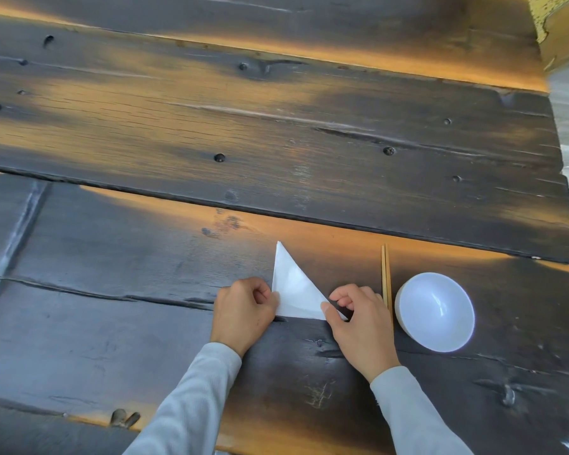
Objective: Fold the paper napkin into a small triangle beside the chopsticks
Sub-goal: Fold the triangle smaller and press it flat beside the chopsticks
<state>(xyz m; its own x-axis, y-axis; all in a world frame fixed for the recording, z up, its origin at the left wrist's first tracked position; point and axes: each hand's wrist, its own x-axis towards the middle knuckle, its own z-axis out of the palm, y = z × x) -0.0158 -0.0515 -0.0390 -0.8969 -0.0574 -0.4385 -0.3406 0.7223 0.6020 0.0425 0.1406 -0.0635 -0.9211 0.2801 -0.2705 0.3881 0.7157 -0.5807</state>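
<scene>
Between our hands, the white triangular paper napkin [293, 290] lies flat; left hand [243, 310] and right hand [358, 320] pinch its near corners, pale wooden chopsticks [385, 274] just right of the right hand.

Warm orange glare streaks on dark table [276, 133]; edges bowed, slightly soft
</scene>
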